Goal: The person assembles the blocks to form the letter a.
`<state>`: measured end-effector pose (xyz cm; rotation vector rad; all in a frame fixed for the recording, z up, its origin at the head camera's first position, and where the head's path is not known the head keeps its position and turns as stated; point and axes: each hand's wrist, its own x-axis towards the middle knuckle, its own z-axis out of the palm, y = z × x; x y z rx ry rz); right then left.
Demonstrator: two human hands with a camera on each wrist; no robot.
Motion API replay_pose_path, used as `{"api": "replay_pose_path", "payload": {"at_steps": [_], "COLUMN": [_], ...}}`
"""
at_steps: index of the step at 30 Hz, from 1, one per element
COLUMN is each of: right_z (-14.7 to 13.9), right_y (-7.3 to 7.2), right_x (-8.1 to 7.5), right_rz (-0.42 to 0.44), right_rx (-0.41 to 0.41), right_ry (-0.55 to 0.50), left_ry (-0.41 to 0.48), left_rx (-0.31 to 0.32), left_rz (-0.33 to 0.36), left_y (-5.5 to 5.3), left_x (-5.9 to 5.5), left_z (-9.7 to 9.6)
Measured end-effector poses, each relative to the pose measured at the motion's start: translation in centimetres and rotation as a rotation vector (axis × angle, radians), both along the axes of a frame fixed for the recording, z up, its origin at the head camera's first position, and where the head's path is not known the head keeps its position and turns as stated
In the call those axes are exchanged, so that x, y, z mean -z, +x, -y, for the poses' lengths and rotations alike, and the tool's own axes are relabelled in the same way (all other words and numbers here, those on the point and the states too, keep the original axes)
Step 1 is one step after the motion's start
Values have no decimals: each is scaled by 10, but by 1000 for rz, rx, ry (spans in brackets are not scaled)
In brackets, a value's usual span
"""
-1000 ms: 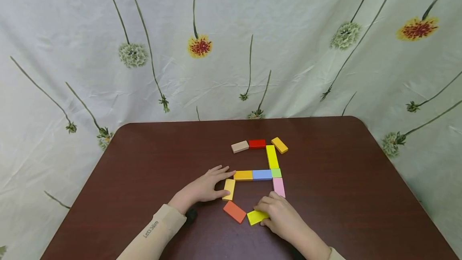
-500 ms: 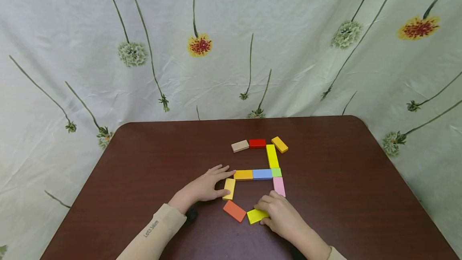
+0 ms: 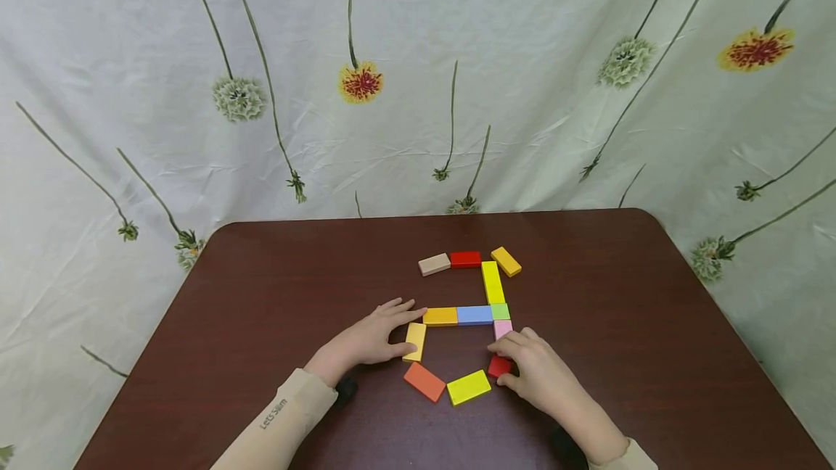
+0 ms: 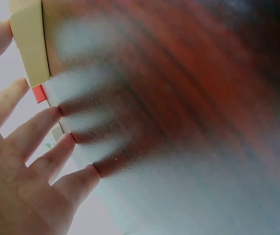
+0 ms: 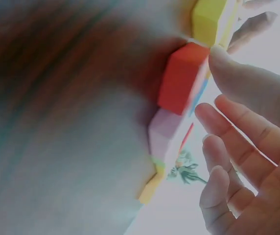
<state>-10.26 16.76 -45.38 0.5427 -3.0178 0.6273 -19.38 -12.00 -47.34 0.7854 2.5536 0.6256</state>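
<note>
My left hand (image 3: 374,338) lies with spread fingers at the left of a loop of coloured blocks. Its thumb touches the pale yellow block (image 3: 414,341), and its index fingertip meets the end of an orange-yellow block (image 3: 440,317). In the left wrist view, the pale yellow block (image 4: 31,46) sits between thumb and index finger. At the loop's lower right, my right hand (image 3: 538,368) pinches a red block (image 3: 499,366) between thumb and fingers. The right wrist view shows that red block (image 5: 181,78) close against the pink block (image 5: 164,129).
A blue block (image 3: 474,315) and a green block (image 3: 499,312) continue the row. An orange-red block (image 3: 424,382) and a yellow block (image 3: 469,387) lie in front. Farther back are a long yellow block (image 3: 493,283), a red one (image 3: 466,260), a beige one (image 3: 434,265) and an amber one (image 3: 506,261).
My right hand has left the front yellow block and moved right and slightly away from me to the red block, which now shows. My left hand has stayed in place.
</note>
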Motion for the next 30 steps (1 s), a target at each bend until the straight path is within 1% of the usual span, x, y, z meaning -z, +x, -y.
{"api": "replay_pose_path", "payload": {"at_steps": [4,9,12,20,26,30], "right_z": [-4,-4,-4,-5,-5,-5], "right_y": [-1,-3,-4,-5,-6,-6], "right_x": [4,3,3,7,7,7], "right_rz": [1,91,116,77,72,58], "right_rx": [-30,-78,-88,-102,-111,-131], "right_ry": [0,8,12,7,-9,-12], "left_ry": [3,3,1,1,1,-5], "left_rx": [-5,-4,0,0,-1,-9], "left_rz": [5,5,4,9,7,6], "left_y": [0,0,-1,1,1,1], "left_x": [-1,-1,0,0,-1,-2], "left_z": [0,-1,0,-1,-1,-1]}}
